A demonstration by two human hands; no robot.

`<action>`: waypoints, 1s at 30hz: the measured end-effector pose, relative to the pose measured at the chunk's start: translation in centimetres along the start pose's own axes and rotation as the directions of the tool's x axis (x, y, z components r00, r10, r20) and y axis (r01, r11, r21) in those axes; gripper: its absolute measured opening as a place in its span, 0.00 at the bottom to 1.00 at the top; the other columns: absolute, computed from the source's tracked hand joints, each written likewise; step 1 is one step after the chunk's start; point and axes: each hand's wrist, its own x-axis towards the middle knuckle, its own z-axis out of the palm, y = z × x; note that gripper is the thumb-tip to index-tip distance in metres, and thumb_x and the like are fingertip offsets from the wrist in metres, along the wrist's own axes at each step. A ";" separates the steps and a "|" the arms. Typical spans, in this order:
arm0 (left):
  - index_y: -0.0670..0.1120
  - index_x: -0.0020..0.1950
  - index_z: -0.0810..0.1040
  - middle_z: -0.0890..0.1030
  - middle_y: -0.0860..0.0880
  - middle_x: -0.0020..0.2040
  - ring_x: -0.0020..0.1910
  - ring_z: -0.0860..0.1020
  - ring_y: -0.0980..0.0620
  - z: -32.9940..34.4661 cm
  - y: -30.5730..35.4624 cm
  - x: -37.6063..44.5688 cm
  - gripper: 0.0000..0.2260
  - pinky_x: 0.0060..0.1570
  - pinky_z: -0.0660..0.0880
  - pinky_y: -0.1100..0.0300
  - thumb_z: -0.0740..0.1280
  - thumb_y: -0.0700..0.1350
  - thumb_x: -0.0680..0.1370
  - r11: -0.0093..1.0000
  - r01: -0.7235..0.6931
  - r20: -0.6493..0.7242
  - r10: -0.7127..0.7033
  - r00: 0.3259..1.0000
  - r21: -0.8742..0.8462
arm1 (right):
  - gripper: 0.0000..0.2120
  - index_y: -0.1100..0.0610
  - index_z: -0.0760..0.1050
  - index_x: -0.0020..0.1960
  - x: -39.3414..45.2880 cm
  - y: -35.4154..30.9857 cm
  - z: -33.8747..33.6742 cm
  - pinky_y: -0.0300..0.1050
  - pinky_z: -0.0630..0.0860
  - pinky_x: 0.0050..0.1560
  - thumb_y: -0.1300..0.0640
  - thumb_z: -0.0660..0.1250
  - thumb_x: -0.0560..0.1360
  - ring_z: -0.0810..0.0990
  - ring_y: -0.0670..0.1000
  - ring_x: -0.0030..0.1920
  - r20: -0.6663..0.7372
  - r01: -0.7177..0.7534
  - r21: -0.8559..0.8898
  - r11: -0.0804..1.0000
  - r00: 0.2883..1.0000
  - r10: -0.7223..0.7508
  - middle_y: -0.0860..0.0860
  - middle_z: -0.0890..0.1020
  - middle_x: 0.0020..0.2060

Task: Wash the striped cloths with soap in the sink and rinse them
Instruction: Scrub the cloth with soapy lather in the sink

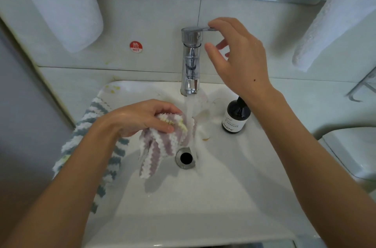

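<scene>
While water is running from the tap point(191, 60) in a steady stream, the left hand point(140, 117) is holding a purple striped cloth point(160, 144) in a closed grip, fingers and thumb curled round its bunched top, so that one edge is sitting in the stream and the loose length is hanging down over the sink point(203, 197) just beside the drain point(185, 158). That hold appears intended to wet the fabric while keeping it clear of the drain opening. The right hand point(238, 58) is raised to the tap lever point(203, 29); its index fingertip is resting on the lever end, the remaining fingers are loosely spread, and it is gripping nothing. This placement suggests the flow is being set or adjusted, though which way cannot be judged. A second cloth, the blue striped cloth point(97, 125), is lying draped over the left rim of the sink, partly under the left forearm, apparently parked there awaiting its turn. A dark soap bottle point(236, 117) is standing upright on the right rim, near the tap and within reach of the right hand. No lather is showing on either cloth, so soaping appears not yet done.
</scene>
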 end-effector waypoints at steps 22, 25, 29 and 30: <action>0.44 0.67 0.74 0.81 0.46 0.56 0.48 0.81 0.53 12.4 4.8 8.6 0.25 0.41 0.78 0.64 0.70 0.28 0.72 0.871 -0.262 -0.402 0.083 0.912 -0.415 | 0.28 0.49 0.61 0.77 -11.3 8.0 -2.8 0.31 0.56 0.68 0.41 0.48 0.79 0.59 0.39 0.73 0.420 -0.295 -0.029 0.955 0.863 0.279 0.40 0.62 0.76; 0.44 0.67 0.74 0.82 0.46 0.57 0.51 0.81 0.52 13.3 4.8 9.5 0.26 0.46 0.79 0.61 0.72 0.30 0.71 0.849 -0.279 -0.415 0.079 0.906 -0.449 | 0.28 0.47 0.59 0.77 -11.8 8.2 -2.1 0.21 0.51 0.61 0.40 0.48 0.80 0.56 0.32 0.70 0.418 -0.293 -0.015 0.956 0.867 0.272 0.39 0.60 0.76; 0.45 0.67 0.74 0.82 0.47 0.57 0.54 0.81 0.51 13.8 4.5 10.4 0.26 0.54 0.79 0.57 0.70 0.28 0.71 0.836 -0.296 -0.438 0.075 0.896 -0.462 | 0.30 0.48 0.59 0.77 -12.5 8.1 -0.8 0.33 0.53 0.70 0.37 0.45 0.79 0.56 0.38 0.74 0.381 -0.309 0.047 0.950 0.885 0.268 0.41 0.59 0.77; 0.45 0.67 0.74 0.82 0.46 0.57 0.55 0.81 0.50 13.8 4.4 10.6 0.27 0.55 0.79 0.56 0.69 0.28 0.71 0.833 -0.295 -0.434 0.074 0.898 -0.468 | 0.30 0.48 0.59 0.77 -12.6 8.1 -0.6 0.36 0.55 0.71 0.37 0.45 0.79 0.57 0.41 0.75 0.372 -0.317 0.048 0.947 0.886 0.277 0.42 0.59 0.77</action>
